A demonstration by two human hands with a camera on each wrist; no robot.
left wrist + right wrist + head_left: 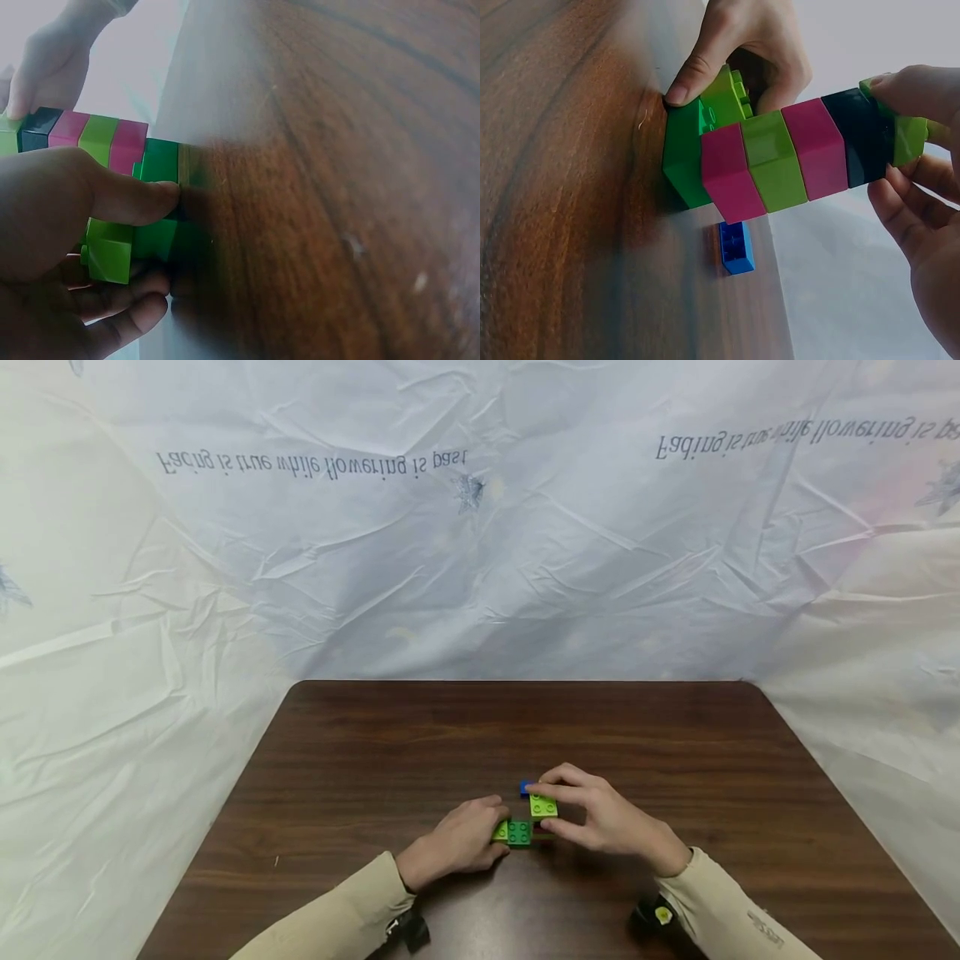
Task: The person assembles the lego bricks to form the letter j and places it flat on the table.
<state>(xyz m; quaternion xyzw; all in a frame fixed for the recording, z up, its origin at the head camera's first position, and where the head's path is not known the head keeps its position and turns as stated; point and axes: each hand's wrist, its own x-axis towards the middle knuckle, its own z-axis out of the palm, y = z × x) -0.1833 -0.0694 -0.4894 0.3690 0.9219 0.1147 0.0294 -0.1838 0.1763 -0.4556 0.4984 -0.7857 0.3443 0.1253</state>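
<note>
My left hand [463, 837] grips the base of a toy-brick build, its thumb against the green brick [682, 154]. A lime brick [726, 96] sits on that green base beside the left fingers. From the base's other end rises a column: a pink brick [733, 174], a lime brick [775, 161], another pink brick [815, 150] and a black brick [859, 139]. At the column's top my right hand [600, 812] pinches a lime brick [543, 807]. It touches the black brick and looks slightly tilted; whether it is fully seated I cannot tell.
A small blue brick [739, 253] lies on its side on the dark wooden table [375, 735], just beyond the build. Past the table's far edge hangs a wrinkled white sheet [480, 568] with printed writing. More sheeting is at both sides.
</note>
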